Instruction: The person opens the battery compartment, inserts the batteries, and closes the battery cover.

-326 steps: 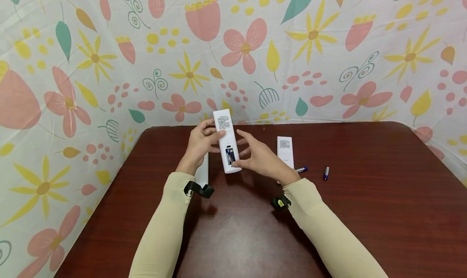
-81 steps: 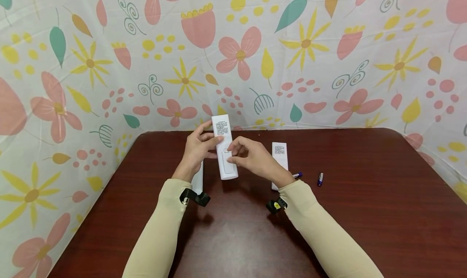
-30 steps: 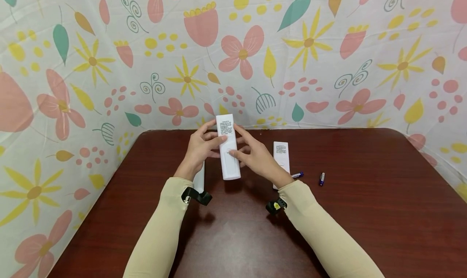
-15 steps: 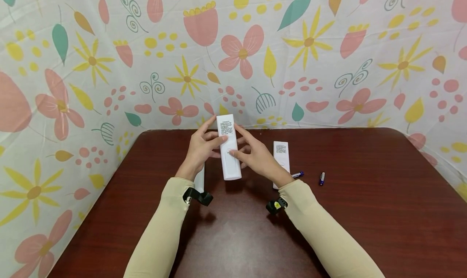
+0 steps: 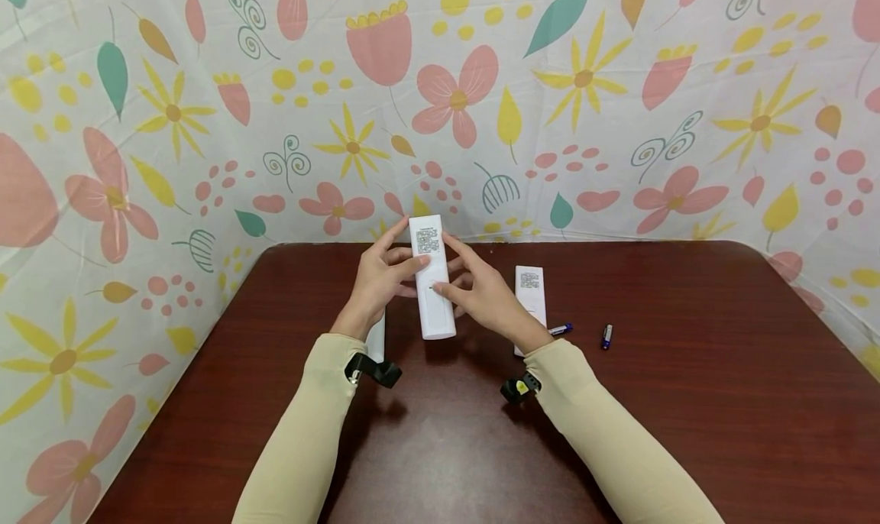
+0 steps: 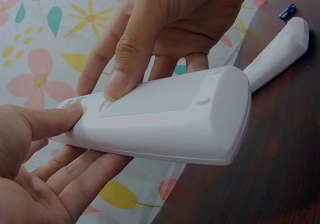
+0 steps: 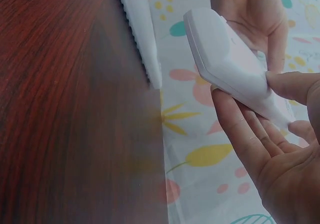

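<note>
A white remote control is held over the table with its labelled back towards me and its battery cover in place, hiding the compartment. On its left side my left hand grips it, thumb across the back and fingers underneath. My right hand holds the opposite edge; in the left wrist view its thumb presses at the top end of the cover. From the right wrist view, the fingers of that hand lie under the remote's front side.
A second white remote lies face down on the dark wooden table, right of my hands. Beside it are a blue battery and another battery. A third remote lies partly behind my left wrist. A flowered cloth hangs behind.
Earliest, the compartment was open with batteries showing; by 2.7 s ago the cover was on. My right hand has since spread from a pinch to gripping the edge. Over the last second, almost still.
</note>
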Demonstrator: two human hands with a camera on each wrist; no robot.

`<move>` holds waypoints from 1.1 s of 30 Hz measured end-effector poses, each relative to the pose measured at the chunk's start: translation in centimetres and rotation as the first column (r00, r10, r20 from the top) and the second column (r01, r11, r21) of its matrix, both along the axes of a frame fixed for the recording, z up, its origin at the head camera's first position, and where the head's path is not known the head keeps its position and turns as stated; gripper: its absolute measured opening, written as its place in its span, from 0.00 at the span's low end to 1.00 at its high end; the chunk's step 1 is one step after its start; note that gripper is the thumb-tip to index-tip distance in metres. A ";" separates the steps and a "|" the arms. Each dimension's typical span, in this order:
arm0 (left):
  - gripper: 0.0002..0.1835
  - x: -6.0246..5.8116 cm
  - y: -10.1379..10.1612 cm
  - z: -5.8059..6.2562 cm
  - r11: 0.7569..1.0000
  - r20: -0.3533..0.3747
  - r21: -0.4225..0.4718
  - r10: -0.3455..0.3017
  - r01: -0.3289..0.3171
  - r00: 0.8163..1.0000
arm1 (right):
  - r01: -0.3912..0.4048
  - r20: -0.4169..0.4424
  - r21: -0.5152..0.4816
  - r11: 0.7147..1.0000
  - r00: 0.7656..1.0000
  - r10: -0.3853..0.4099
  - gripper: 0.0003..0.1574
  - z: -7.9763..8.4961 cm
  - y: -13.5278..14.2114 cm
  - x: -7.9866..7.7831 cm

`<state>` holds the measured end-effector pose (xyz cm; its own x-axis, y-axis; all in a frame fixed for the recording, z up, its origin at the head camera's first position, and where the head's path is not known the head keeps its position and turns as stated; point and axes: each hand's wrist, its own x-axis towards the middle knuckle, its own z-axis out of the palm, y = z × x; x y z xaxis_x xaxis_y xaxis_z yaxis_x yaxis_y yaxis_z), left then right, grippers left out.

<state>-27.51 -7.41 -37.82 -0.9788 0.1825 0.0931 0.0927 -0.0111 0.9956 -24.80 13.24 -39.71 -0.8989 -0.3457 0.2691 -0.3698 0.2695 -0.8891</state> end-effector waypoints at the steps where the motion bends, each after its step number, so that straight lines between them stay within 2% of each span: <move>1: 0.41 0.0 0.0 0.0 1.000 0.001 0.000 0.001 -0.001 1.000 | 0.000 0.001 0.003 1.000 1.000 0.000 0.53 0.0 0.0 0.0; 9: 0.41 -0.2 0.1 -0.4 1.000 0.015 -0.022 0.003 -0.003 1.000 | 0.005 0.024 0.029 1.000 1.000 -0.006 0.53 -0.1 0.0 -0.1; 14: 0.41 -0.4 0.1 -0.9 0.999 0.035 -0.050 -0.004 0.005 0.999 | 0.003 0.078 0.060 0.998 0.997 -0.008 0.54 -0.3 0.1 -0.2; 22: 0.41 -0.8 0.4 -1.8 0.995 0.080 -0.097 0.031 -0.024 0.996 | -0.021 0.149 0.131 0.991 0.989 0.001 0.60 -0.9 0.0 -0.6; 33: 0.35 -1.0 1.1 -3.5 0.988 0.136 -0.152 0.024 -0.003 0.990 | -0.006 0.283 0.215 0.977 0.957 -0.056 0.67 -1.1 -0.4 -0.5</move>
<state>-28.55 -6.31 -41.29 -0.9828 0.1709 -0.0693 -0.0452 0.1412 0.9890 -25.32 12.80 -40.83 -0.9363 -0.3426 -0.0772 -0.0990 0.4685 -0.8779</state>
